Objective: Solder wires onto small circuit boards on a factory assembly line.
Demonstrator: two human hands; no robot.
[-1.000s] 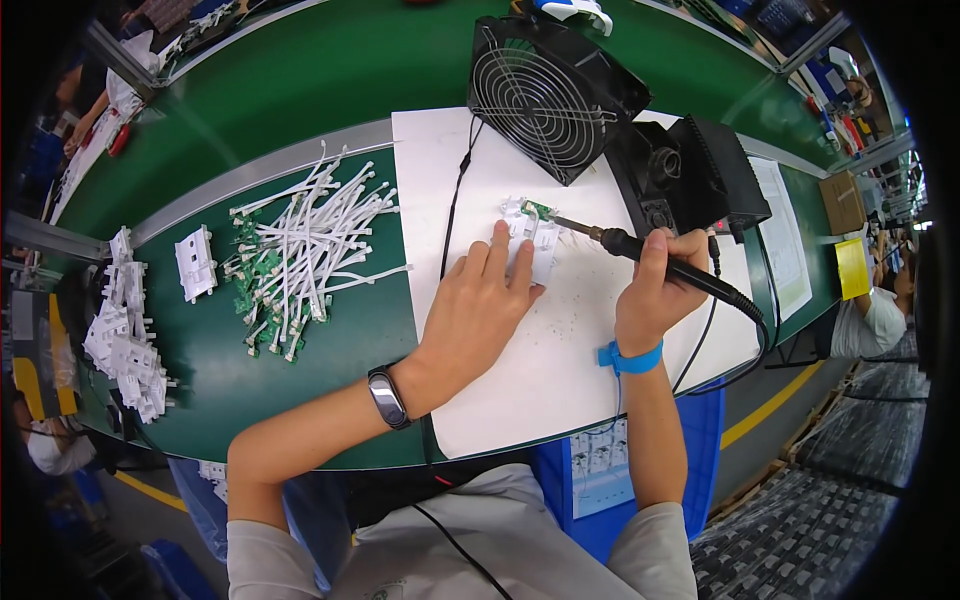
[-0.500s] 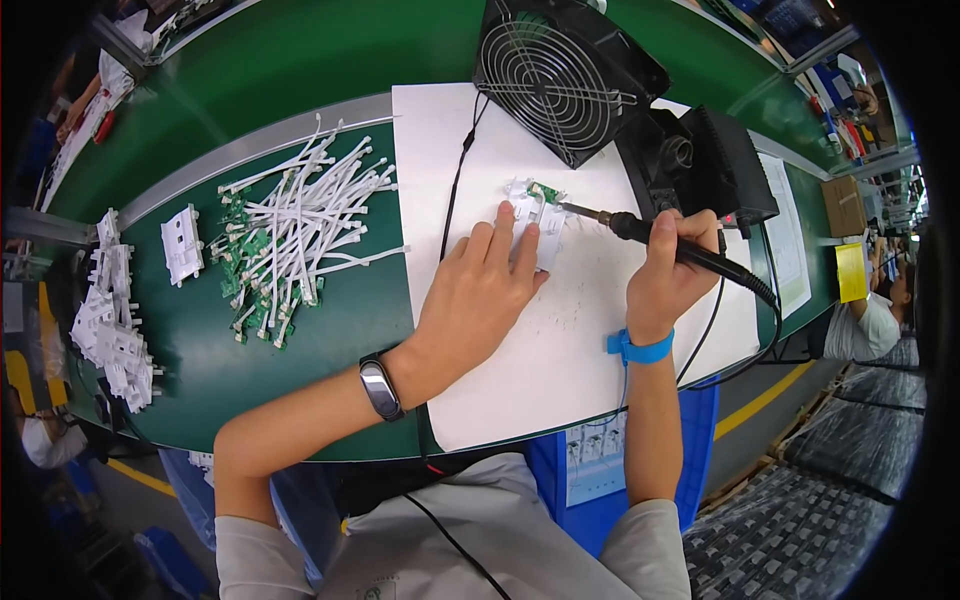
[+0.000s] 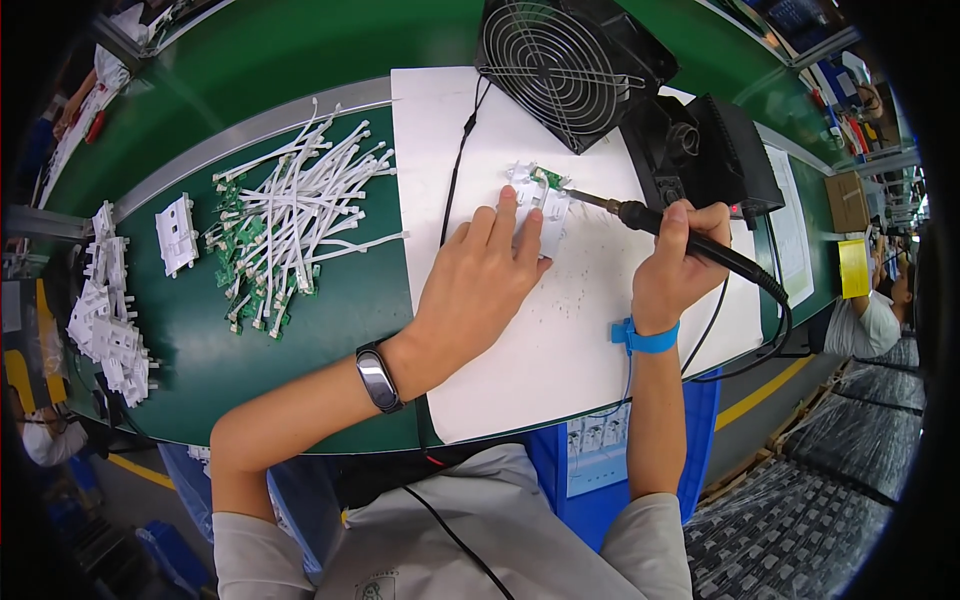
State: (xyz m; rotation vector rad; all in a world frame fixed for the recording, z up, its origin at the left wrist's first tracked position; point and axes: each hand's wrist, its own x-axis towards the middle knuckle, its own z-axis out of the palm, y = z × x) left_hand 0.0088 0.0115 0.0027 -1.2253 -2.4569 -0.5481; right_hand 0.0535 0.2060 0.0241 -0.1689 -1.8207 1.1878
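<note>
A white plastic housing (image 3: 559, 212) lies on the white sheet, with a small green circuit board (image 3: 553, 180) at its far end. My left hand (image 3: 470, 290) rests on the housing from the left; its fingers are stretched out, and two fingertips press down on the plastic. My right hand (image 3: 680, 265) is closed around the handle of a soldering iron (image 3: 640, 214). The iron's metal tip points left and reaches the right edge of the board; whether it touches is too small to tell. A blue wrist strap (image 3: 652, 337) circles my right wrist.
A black fan (image 3: 560, 70) stands beyond the housing, beside a black soldering station (image 3: 735, 155). Left of the white sheet (image 3: 500, 390) lies a heap of white cables (image 3: 310, 205) with green boards. More white housings (image 3: 110, 320) are piled farther left, one lying apart (image 3: 177, 236).
The whole view has shifted slightly. My left fingers stay on the housing, and the iron's tip remains beside the green board with hardly any movement.
</note>
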